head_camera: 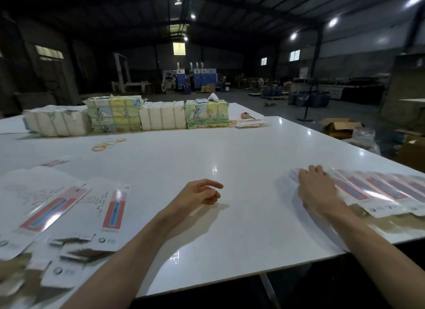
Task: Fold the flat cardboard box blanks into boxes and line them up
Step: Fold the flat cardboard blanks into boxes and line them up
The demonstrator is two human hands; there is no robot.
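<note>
A fanned row of flat white box blanks (372, 191) with red and blue printed strips lies along the right edge of the white table (207, 152). My right hand (315, 189) rests on the left end of that row, fingers spread over the top blank. My left hand (202, 193) hovers over the bare middle of the table, fingers loosely curled, holding nothing. At the left, folded white boxes (110, 212) with the same red and blue strip lie side by side, with more box pieces (69, 258) in a loose heap nearer to me.
Bundled stacks of printed paper (115, 113) stand in a row across the far side of the table. Loose rubber bands (108, 144) lie in front of them. A few flat blanks (250, 123) and a tape measure (245, 115) sit at the far right. Open cartons (340, 127) stand on the floor to the right.
</note>
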